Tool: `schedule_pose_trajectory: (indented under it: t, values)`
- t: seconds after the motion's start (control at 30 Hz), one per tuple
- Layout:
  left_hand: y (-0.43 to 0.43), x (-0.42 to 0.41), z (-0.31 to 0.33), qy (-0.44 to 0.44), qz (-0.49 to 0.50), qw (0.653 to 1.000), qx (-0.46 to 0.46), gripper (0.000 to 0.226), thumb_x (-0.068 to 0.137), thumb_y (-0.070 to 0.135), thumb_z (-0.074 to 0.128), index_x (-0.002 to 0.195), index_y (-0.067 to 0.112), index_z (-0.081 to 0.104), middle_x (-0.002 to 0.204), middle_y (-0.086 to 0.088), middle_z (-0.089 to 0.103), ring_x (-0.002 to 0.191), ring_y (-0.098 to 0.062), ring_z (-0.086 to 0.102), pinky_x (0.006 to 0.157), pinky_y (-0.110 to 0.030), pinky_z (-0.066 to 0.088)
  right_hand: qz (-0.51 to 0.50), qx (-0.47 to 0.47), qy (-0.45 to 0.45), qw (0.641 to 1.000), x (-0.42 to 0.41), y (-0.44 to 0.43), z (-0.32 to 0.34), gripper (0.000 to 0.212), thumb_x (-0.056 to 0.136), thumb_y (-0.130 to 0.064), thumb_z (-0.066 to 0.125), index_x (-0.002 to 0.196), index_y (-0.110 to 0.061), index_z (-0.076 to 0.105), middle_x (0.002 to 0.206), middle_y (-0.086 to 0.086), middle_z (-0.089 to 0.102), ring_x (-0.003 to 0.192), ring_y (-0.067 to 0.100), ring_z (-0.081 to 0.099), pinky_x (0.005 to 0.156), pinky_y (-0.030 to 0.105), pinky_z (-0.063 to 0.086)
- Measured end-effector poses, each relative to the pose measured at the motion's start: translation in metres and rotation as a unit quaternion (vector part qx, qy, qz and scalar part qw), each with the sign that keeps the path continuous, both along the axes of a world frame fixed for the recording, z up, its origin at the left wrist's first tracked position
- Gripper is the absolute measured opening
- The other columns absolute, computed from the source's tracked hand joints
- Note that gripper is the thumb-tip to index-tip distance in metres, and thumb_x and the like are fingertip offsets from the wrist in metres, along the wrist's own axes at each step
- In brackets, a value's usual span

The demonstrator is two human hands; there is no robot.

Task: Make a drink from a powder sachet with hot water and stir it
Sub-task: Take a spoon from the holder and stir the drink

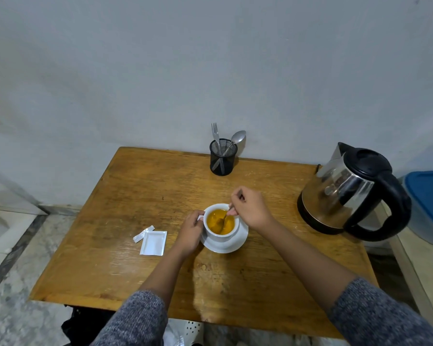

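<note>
A white ceramic cup (pixel 221 227) filled with an orange-yellow drink (pixel 220 221) stood on a round white saucer (pixel 231 244) near the middle of the worn wooden counter (pixel 140 196); the left hand (pixel 190 234) lay against the cup's left side, its fingers curled about the handle there; the right hand (pixel 251 208) hovered just above and right of the rim, its fingertips pinching the thin handle of a small metal spoon (pixel 225 218) whose bowl sat down in the liquid; a torn-open white paper sachet (pixel 153 242) lay flat on the counter left of the left hand, its torn-off strip (pixel 143 234) just beside it; a steel electric kettle with a black handle and lid (pixel 353 191) stood well to the right of the right hand; a black mesh holder (pixel 223 157) with a fork and a spoon stood at the counter's far edge.
</note>
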State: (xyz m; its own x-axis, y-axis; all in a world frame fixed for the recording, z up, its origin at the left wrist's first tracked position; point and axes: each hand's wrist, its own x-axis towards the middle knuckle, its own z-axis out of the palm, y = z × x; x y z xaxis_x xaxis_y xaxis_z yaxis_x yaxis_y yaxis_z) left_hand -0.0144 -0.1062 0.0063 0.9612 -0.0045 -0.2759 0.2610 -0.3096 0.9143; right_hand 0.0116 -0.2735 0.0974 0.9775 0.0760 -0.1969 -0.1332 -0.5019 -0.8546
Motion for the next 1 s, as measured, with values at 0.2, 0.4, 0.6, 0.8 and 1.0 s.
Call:
schedule_pose_trajectory:
  t: [0.2,0.4,0.6,0.8,1.0]
  values:
    - [-0.002,-0.001,0.000,0.000,0.000,1.000,0.009,0.019,0.096,0.019,0.038,0.104,0.023,0.054,0.118,-0.011,0.052,0.106,-0.022,0.051,0.085,-0.032,0.039,0.057,-0.044,-0.042,0.997,-0.002,0.001,0.006,0.013,0.096,-0.013,0.049,0.098,-0.009,0.061,0.087,0.012,0.071,0.074,0.013,0.068,0.078,0.037,0.059]
    - [-0.004,0.000,0.004,-0.001,0.005,1.000,0.003,0.020,0.095,0.015,0.038,0.104,0.019,0.055,0.117,-0.013,0.053,0.103,-0.020,0.050,0.083,-0.030,0.037,0.235,-0.176,-0.075,0.953,-0.005,-0.010,0.023,0.017,0.097,-0.021,0.046,0.101,-0.015,0.062,0.091,0.001,0.062,0.085,0.017,0.060,0.075,0.037,0.051]
    - [-0.005,0.000,0.004,0.000,0.013,1.000,0.006,0.018,0.094,0.014,0.039,0.101,0.019,0.055,0.116,-0.015,0.052,0.102,-0.022,0.050,0.082,-0.031,0.037,0.266,-0.164,-0.043,0.949,-0.008,-0.014,0.026,0.013,0.097,-0.022,0.048,0.095,-0.021,0.061,0.085,0.002,0.069,0.080,0.013,0.064,0.075,0.035,0.054]
    - [-0.006,0.000,0.006,-0.003,0.011,1.000,0.002,0.020,0.094,0.012,0.038,0.100,0.016,0.056,0.110,-0.012,0.053,0.095,-0.019,0.050,0.073,-0.026,0.041,0.222,-0.080,-0.042,0.971,-0.015,-0.003,0.018,0.016,0.096,-0.017,0.051,0.098,-0.010,0.065,0.083,0.004,0.068,0.072,0.002,0.063,0.079,0.033,0.056]
    - [-0.004,0.001,0.004,-0.005,0.007,1.000,0.008,0.019,0.093,0.012,0.039,0.099,0.016,0.057,0.112,-0.016,0.055,0.098,-0.024,0.052,0.076,-0.031,0.042,0.204,-0.130,-0.092,0.966,-0.012,0.001,0.017,0.020,0.097,-0.019,0.047,0.102,-0.011,0.065,0.094,0.007,0.068,0.086,0.017,0.063,0.079,0.040,0.054]
